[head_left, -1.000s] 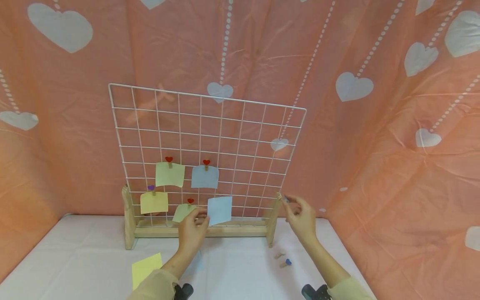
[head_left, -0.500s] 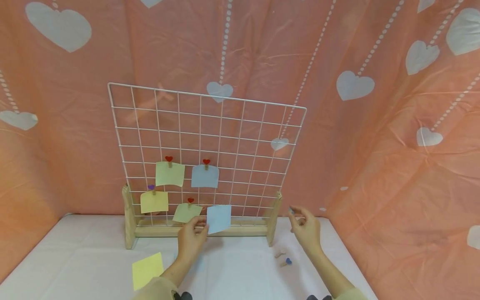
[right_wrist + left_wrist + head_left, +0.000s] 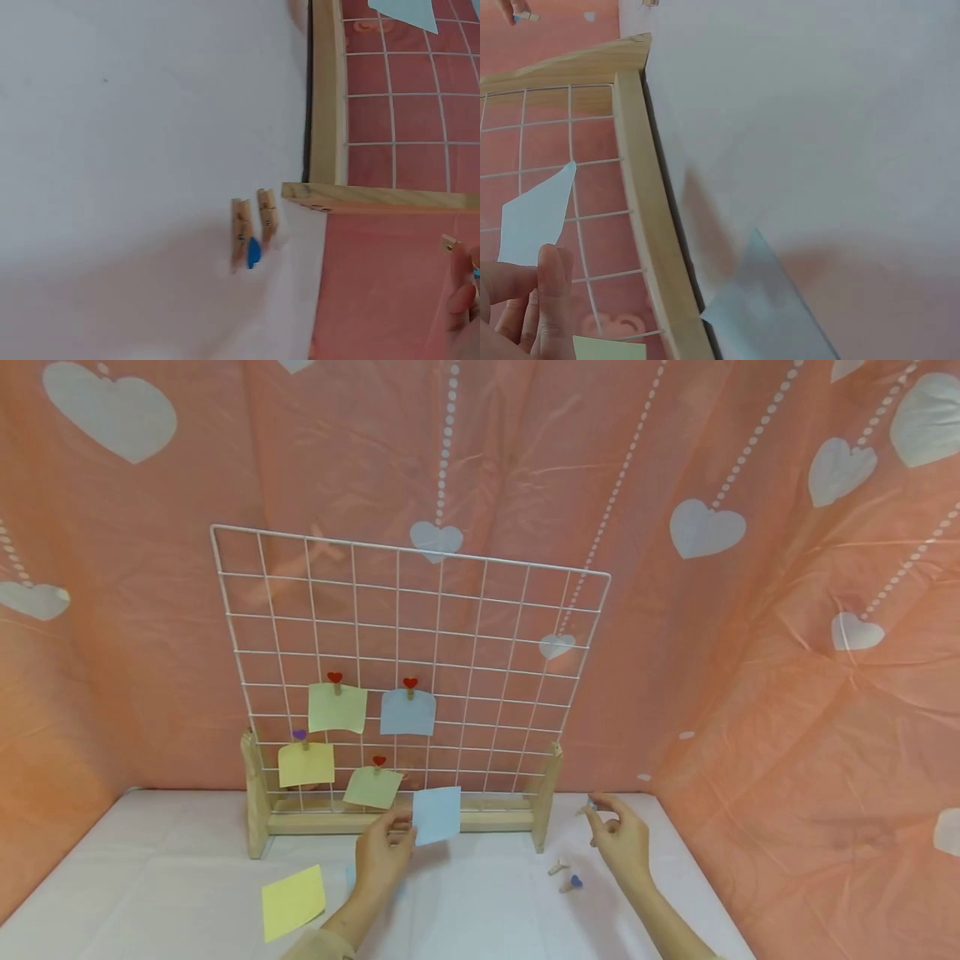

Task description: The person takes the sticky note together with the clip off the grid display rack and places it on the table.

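My left hand (image 3: pixel 384 850) pinches a light blue sticky note (image 3: pixel 437 816) by its left edge, in front of the lower part of the white wire grid (image 3: pixel 495 635). The left wrist view shows thumb and fingers on that note (image 3: pixel 536 217). Off the grid's right end, my right hand (image 3: pixel 624 839) pinches a small wooden clothespin (image 3: pixel 583 811) with a bit of blue on it. Its wooden tip (image 3: pixel 449 241) pokes out past the fingertips in the right wrist view. Below lie two more clothespins on the table, one with a blue heart (image 3: pixel 575 882) and one paler (image 3: pixel 557 867).
Notes hang on the grid from heart clips: green (image 3: pixel 337 707), blue (image 3: pixel 408 712), yellow (image 3: pixel 306 765) and green (image 3: pixel 372 787). The grid stands in a wooden base (image 3: pixel 495 820). A yellow note (image 3: pixel 293 902) lies at front left; a blue note (image 3: pixel 769 300) lies beside it, partly behind my left arm.
The blue note in my left hand has come down, away from the grid's lower rows. My right hand has moved down and right from the grid's right post, still holding the clothespin.
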Demonstrator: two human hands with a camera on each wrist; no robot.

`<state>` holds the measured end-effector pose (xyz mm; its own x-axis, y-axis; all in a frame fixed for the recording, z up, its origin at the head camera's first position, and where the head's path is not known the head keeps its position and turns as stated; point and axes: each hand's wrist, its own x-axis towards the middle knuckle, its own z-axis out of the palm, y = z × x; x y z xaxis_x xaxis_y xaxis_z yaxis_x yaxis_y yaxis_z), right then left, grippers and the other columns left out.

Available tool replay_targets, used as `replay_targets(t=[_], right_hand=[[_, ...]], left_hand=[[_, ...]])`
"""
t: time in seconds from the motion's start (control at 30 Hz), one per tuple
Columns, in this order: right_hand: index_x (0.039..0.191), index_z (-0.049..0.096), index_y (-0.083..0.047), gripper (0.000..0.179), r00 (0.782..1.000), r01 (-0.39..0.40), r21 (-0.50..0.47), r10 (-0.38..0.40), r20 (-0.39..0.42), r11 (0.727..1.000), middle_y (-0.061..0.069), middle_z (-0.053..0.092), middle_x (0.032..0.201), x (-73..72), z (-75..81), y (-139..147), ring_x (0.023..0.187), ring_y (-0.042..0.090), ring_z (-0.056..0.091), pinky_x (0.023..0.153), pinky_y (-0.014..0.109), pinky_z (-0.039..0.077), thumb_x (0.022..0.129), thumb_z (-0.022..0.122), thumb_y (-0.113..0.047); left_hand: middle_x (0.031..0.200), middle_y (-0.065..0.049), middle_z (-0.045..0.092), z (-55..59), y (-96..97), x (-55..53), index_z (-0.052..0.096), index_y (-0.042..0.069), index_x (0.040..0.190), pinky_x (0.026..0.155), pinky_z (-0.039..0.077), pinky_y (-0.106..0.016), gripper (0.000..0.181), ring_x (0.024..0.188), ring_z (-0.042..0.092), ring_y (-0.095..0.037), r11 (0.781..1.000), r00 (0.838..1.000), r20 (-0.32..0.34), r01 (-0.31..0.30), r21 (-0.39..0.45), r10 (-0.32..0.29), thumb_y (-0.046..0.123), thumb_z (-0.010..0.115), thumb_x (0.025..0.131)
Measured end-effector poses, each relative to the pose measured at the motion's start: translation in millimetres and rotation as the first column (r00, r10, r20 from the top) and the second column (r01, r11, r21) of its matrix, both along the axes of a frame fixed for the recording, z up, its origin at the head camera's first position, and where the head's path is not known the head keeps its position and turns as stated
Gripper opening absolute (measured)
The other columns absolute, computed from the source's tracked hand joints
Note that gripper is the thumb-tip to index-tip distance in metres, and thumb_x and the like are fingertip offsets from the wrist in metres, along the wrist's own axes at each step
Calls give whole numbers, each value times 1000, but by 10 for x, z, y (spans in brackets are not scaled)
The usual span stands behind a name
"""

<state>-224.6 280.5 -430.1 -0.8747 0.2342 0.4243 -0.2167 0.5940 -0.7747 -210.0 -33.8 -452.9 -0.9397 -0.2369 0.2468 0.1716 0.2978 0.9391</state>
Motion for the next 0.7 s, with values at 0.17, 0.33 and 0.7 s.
replay_targets(t=[0.17,0.33,0.7], right_hand=[[109,67,0,22,998,26,-11,-25,49,1000,20,69,99,53,-90,34,39,-1,50,35,16,28,87,67,-5],[110,67,0,24,993,52,-5,-51,106,999,19,69,101,76,-177,74,41,3,53,37,17,29,87,66,-6],[110,66,1,24,987,68,5,-68,148,998,22,68,102,132,-379,167,43,13,58,38,17,32,86,66,-4]], left_hand=[[91,-20,69,-76,-10,18,66,-7,100,55,53,-20,19,75,71,-29,1000,999,29,-12,-22,13,-5,66,81],[88,-20,68,-133,-13,26,66,-8,98,52,51,-18,18,71,71,-28,1000,999,34,-19,-25,20,-6,65,80],[88,-16,68,-274,-13,28,66,-7,102,54,51,-19,22,70,69,-22,999,995,104,-9,-38,13,-4,65,80]])
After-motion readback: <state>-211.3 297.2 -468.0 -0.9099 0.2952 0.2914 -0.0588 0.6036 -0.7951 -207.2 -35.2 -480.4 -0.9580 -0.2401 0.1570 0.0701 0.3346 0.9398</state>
